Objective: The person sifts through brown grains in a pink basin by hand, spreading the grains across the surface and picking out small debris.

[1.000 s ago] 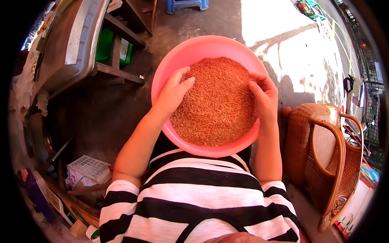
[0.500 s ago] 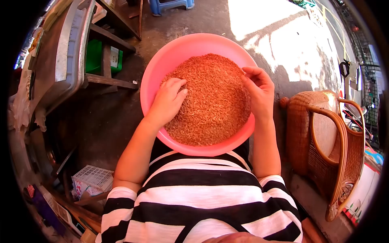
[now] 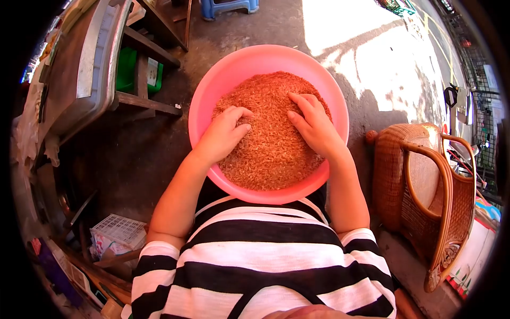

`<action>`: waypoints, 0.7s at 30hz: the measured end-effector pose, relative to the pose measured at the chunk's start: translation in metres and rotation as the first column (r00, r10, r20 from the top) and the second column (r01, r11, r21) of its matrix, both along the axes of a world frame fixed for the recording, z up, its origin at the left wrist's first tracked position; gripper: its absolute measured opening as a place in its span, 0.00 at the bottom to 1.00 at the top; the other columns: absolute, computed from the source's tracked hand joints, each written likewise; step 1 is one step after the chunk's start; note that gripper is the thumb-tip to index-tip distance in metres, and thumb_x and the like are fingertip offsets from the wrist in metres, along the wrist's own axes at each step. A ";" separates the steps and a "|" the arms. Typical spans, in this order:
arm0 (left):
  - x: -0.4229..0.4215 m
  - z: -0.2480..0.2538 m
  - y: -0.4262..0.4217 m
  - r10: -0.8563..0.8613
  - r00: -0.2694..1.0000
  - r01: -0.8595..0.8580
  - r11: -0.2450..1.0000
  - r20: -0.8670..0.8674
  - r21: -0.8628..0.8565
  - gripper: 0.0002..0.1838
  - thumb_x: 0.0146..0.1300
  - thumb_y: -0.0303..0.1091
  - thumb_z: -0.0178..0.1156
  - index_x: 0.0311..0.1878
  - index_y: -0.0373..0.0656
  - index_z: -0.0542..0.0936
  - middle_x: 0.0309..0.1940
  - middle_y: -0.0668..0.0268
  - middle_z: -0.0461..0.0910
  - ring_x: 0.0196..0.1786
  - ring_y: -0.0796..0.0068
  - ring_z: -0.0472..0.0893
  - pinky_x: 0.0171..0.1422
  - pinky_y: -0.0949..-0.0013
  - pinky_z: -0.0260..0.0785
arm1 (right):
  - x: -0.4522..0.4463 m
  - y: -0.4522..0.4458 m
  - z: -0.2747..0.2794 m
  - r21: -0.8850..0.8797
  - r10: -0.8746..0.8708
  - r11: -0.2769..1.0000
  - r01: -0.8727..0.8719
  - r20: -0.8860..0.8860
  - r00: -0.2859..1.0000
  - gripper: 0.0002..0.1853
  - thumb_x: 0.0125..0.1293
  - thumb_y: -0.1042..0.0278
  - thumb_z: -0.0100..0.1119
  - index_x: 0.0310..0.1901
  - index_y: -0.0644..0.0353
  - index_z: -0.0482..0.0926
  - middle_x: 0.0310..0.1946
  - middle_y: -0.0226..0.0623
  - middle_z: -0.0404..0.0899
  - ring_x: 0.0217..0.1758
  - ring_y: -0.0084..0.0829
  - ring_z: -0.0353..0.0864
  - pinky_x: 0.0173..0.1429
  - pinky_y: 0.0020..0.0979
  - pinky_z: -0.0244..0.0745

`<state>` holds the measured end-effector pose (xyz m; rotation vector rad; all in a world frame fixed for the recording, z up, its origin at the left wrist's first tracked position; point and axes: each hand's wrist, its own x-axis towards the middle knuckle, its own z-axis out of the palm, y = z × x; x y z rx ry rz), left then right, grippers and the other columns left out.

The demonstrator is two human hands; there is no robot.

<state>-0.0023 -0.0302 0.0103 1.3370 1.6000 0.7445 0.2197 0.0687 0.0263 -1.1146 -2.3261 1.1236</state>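
Observation:
A pink plastic basin (image 3: 219, 80) sits on my lap, holding a broad heap of reddish-brown grain (image 3: 268, 165) that looks like unhusked rice. On the heap's left side rests my left hand (image 3: 226, 134), fingers curved and the thumb apart from them. My right hand (image 3: 314, 125) lies over the right part of the heap, its fingers stretched toward the middle and its thumb spread away. Both hands touch or hover just above the grain; the exact contact is hard to see. Neither one visibly grips anything.
A wicker armchair (image 3: 390, 175) stands at my right. To the left is a wooden-framed table (image 3: 74, 80) with a green container (image 3: 126, 69) beneath it. A blue stool (image 3: 228, 7) is ahead, and a white plastic basket (image 3: 121, 231) sits low on the left.
My right hand has moved left from the basin's right rim onto the grain, and its pinched fingers have spread. My left hand has shifted slightly right. The view has moved a little.

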 end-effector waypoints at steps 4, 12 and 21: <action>-0.001 -0.004 -0.002 0.032 0.995 -0.031 0.999 0.098 -0.019 0.15 0.63 0.29 0.58 0.51 0.33 0.76 0.47 0.54 0.77 0.53 0.62 0.78 0.59 0.64 0.68 | -0.008 -0.012 0.008 -0.188 0.083 0.976 -0.113 -0.160 0.984 0.17 0.70 0.68 0.53 0.57 0.64 0.75 0.52 0.46 0.72 0.58 0.44 0.72 0.64 0.38 0.66; -0.006 -0.004 0.002 0.059 0.958 -0.031 0.994 0.280 -0.101 0.13 0.68 0.29 0.55 0.52 0.33 0.77 0.44 0.68 0.78 0.48 0.81 0.75 0.55 0.74 0.67 | 0.011 -0.015 0.032 -0.445 -0.099 0.892 -0.074 -0.353 0.931 0.17 0.74 0.69 0.50 0.60 0.66 0.75 0.53 0.38 0.80 0.59 0.28 0.75 0.64 0.30 0.67; -0.007 0.000 0.003 0.077 0.949 -0.054 0.995 0.307 -0.083 0.12 0.68 0.29 0.54 0.50 0.33 0.79 0.43 0.68 0.80 0.49 0.81 0.75 0.56 0.74 0.67 | 0.014 -0.011 0.039 0.050 -0.041 0.997 0.052 -0.197 0.979 0.11 0.60 0.73 0.63 0.46 0.59 0.82 0.46 0.39 0.79 0.55 0.37 0.75 0.60 0.35 0.68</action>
